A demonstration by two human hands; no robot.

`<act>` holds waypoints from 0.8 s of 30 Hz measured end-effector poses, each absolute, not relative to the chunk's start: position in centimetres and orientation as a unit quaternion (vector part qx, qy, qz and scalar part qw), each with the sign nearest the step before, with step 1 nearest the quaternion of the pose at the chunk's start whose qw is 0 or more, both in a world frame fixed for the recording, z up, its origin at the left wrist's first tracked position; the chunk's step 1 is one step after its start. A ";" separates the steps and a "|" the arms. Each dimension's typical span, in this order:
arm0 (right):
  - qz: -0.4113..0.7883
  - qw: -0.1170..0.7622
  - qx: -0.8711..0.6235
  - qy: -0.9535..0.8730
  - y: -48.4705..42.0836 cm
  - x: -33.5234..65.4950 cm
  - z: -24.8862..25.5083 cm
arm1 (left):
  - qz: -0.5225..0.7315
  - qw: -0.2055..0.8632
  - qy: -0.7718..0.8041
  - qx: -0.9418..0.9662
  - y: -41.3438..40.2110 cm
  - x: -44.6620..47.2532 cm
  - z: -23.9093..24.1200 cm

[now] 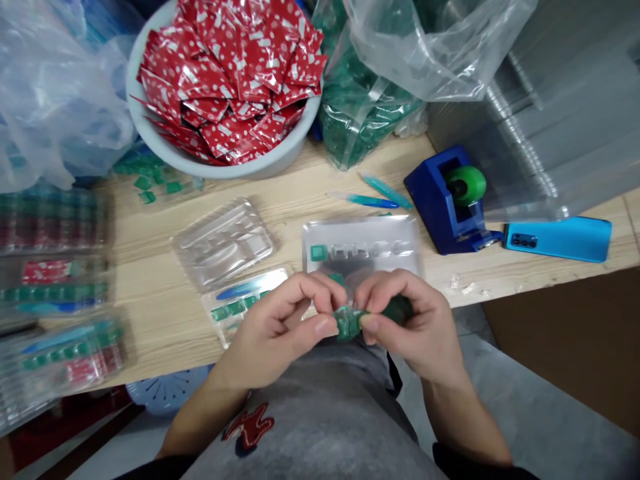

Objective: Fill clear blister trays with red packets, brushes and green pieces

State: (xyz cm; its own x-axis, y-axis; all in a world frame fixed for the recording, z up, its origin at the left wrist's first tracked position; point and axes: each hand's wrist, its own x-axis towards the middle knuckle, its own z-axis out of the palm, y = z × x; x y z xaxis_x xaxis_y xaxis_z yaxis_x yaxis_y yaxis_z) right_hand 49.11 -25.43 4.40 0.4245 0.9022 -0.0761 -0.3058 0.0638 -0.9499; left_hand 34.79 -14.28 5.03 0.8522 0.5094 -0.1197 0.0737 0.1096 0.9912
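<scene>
At the table's front edge, my left hand (295, 320) and my right hand (410, 320) meet with their fingertips pinched on small green translucent pieces (347, 323). More dark green (399, 309) shows within the curl of my right hand. Just beyond my fingers lies a clear plastic tray (360, 231) with a green square piece (319, 253) in one of its compartments. Left of it, partly behind my left hand, another clear tray (220, 319) holds a blue pen-like stick (245, 287) and a row of green squares (236, 308).
Beyond the trays stand a tub (280, 160) of red sachets (235, 80) and a bag of green pieces (355, 113). A blue tape dispenser (435, 207) and a blue phone (560, 240) are at right. Filled trays (55, 287) are stacked at left, near an unfilled tray (225, 243).
</scene>
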 end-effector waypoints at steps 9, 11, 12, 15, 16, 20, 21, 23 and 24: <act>0.463 0.671 -0.543 -0.203 -24.4 49.5 3.6 | 0.167 0.662 0.269 0.679 -13.3 35.4 4.6; 0.375 0.612 -0.646 -0.261 -24.2 49.7 3.7 | 0.184 0.541 0.289 0.768 -13.0 35.8 4.6; 0.332 0.572 -0.689 -0.295 -24.0 49.8 3.7 | 0.191 0.480 0.296 0.803 -12.9 36.1 4.4; 0.255 0.473 -0.751 -0.384 -23.3 50.1 3.7 | 0.195 0.362 0.286 0.866 -12.6 36.8 3.7; 0.245 0.448 -0.758 -0.407 -23.0 50.2 3.8 | 0.188 0.347 0.280 0.875 -12.5 37.0 3.4; 0.248 0.337 -0.775 -0.474 -21.7 51.0 4.6 | 0.157 0.334 0.271 0.889 -12.3 37.2 3.2; 0.259 0.309 -0.776 -0.485 -21.4 51.3 4.9 | 0.157 0.323 0.268 0.894 -12.2 37.2 3.2; 0.283 0.295 -0.773 -0.485 -20.7 52.1 5.1 | 0.170 0.302 0.262 0.901 -12.0 37.1 3.3; 0.290 0.310 -0.769 -0.478 -20.3 52.5 5.1 | 0.178 0.296 0.255 0.903 -11.9 37.0 3.2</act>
State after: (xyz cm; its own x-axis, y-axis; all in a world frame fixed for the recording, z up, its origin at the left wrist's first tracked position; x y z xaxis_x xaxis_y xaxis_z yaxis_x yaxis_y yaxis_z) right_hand 52.47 -20.34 5.10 0.3740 0.9153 -0.1498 0.5550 -0.3502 -0.7545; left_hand 37.04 -11.91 3.25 0.8064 0.5663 0.1704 0.3554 -0.6943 0.6258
